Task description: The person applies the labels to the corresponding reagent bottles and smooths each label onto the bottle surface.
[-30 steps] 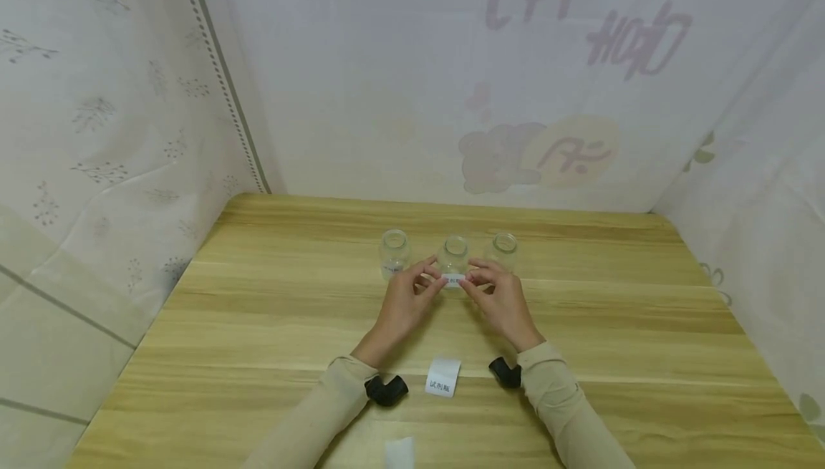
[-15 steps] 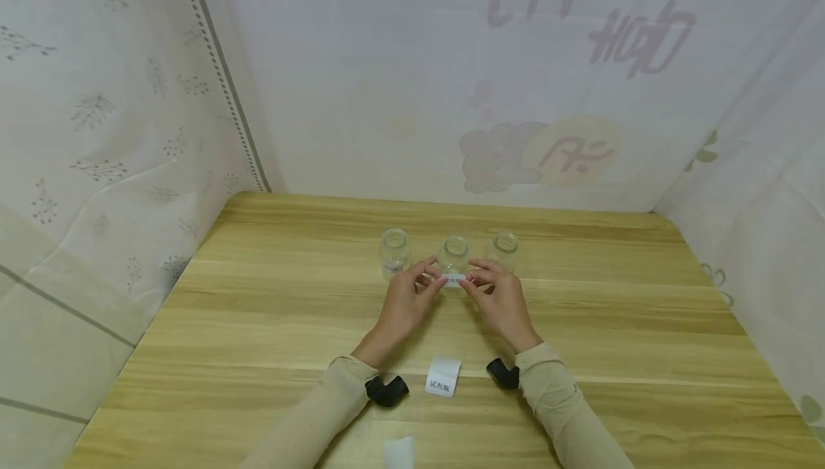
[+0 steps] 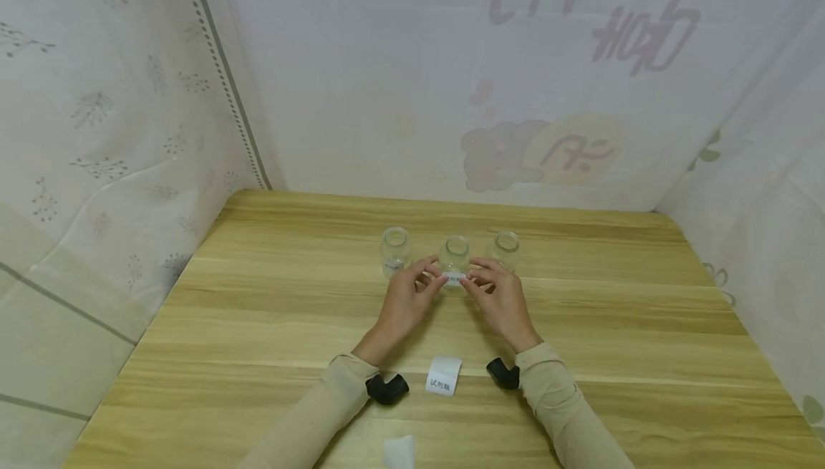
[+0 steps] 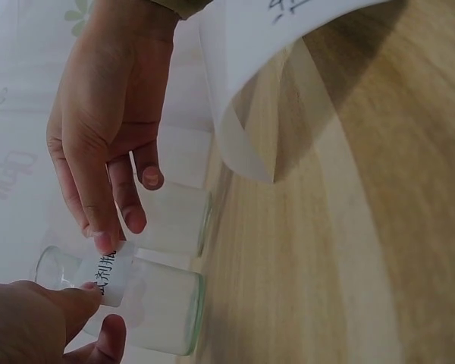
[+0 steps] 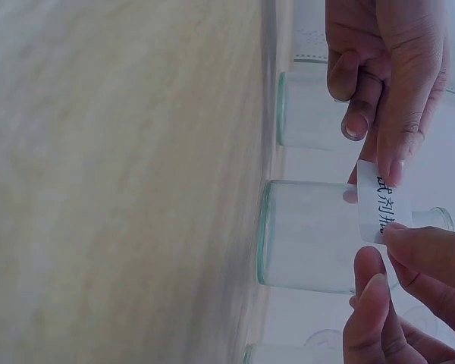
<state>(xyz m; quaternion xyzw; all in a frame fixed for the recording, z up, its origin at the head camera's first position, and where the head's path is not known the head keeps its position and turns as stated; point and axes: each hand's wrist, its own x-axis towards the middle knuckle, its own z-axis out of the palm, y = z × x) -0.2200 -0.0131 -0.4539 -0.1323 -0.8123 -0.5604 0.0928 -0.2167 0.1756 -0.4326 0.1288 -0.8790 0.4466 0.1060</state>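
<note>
Three clear glass jars stand in a row near the back of the table. At the front of the middle jar [image 3: 457, 254], a small white label [image 3: 454, 279] with handwritten characters is held flat and level. My left hand [image 3: 404, 299] pinches its left end and my right hand [image 3: 504, 302] its right end, thumbs on the written face. The other fingers spread around the jar's sides. In the right wrist view, the label [image 5: 371, 208] overlaps the jar's wall. The left jar [image 3: 395, 247] carries a similar label low on its front; the right jar [image 3: 505, 245] is partly hidden behind my right hand.
A second written label [image 3: 443, 376], slightly curled, lies on the wooden table [image 3: 290, 326] between my forearms. Nearer the front edge is a blank white slip [image 3: 399, 452]. Black curved pieces sit beside the left sleeve [image 3: 387, 389] and right sleeve [image 3: 541, 369]. Patterned cloth walls enclose the table.
Both hands stay at the label in front of the middle jar. Only the head view has shifted very slightly.
</note>
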